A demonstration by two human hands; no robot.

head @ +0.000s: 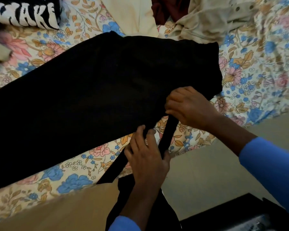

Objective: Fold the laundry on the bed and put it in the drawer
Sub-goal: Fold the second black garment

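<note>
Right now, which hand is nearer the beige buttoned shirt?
Right. The right hand grips the black garment at its near edge, closer to the beige buttoned shirt; the left hand holds it farther back.

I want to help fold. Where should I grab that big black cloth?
Probably pinch the black cloth at its far right corner, coming from the right: it lies flat and free, while the left hand and right hand hold the near edge.

We are counting two hands, the left hand point(147, 157) and the right hand point(188, 107), and two blue sleeves point(272, 170). We are seeing four garments: one black garment point(90, 97), one cream garment point(128, 14), one dark red garment point(167, 9), one beige garment point(207, 19).
</note>
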